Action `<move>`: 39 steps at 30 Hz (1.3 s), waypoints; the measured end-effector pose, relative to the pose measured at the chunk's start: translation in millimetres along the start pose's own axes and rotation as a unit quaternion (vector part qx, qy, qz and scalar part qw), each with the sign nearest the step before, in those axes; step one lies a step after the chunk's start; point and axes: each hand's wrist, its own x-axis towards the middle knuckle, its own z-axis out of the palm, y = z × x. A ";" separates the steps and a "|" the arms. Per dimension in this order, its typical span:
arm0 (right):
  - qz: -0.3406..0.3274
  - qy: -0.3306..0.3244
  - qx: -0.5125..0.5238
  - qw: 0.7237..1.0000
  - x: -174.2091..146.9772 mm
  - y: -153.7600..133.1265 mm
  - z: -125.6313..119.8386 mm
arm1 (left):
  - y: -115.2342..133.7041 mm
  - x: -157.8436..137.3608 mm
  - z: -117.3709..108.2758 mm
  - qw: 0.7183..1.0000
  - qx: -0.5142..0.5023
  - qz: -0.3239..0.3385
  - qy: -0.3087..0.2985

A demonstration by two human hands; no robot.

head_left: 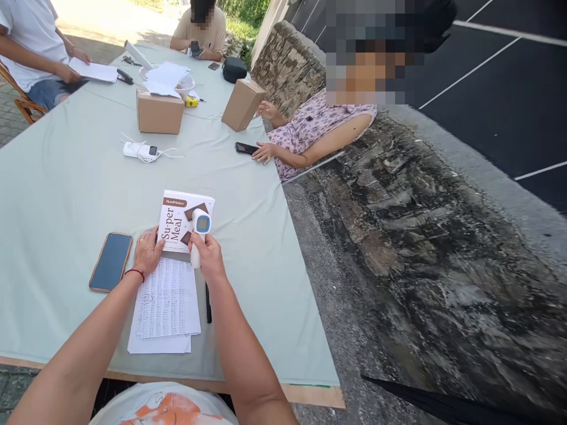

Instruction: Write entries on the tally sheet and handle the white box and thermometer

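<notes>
My left hand (pixel 147 254) grips the lower left edge of a white and brown "Su-per Meal" box (pixel 170 206), its thumb on the printed face. In my right hand (pixel 209 255) is a white infrared thermometer (pixel 195 256), with the fingers closed round its handle and the blue-framed display facing me. The thermometer's head overlaps the box's right side in view; whether they touch I cannot tell. Below the box lie printed sheets (pixel 168 301), one with a circled entry. A black pen (pixel 208 304) rests right of the sheets, and a smartphone (pixel 110 261) lies left of my left hand.
A white device with a cord (pixel 138 150) and a cardboard box (pixel 159 113) stand farther up the cloth-covered table (pixel 66 236). At right, a seated person (pixel 328 127) has one hand near a tilted carton (pixel 243 105), another on a phone (pixel 245 147). Two other people sit at the far end.
</notes>
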 end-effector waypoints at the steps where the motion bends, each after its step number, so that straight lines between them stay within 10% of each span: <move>1: 0.010 -0.007 0.018 1.000 -2.3 -3.3 0.7 | -0.2 0.7 -0.8 1.000 0.000 0.000 0.002; 26: 0.006 0.127 -0.080 0.989 -72.8 -0.4 -75.2 | 3.1 12.6 -14.5 1.000 0.000 0.021 0.013; 32: 0.039 0.216 -0.413 0.884 -56.9 57.8 -116.5 | 7.3 8.8 -13.1 0.999 0.025 0.018 -0.026; 39: 0.037 0.184 -0.565 0.804 -54.9 76.3 -138.4 | 9.6 5.9 -8.8 0.996 0.053 0.022 -0.064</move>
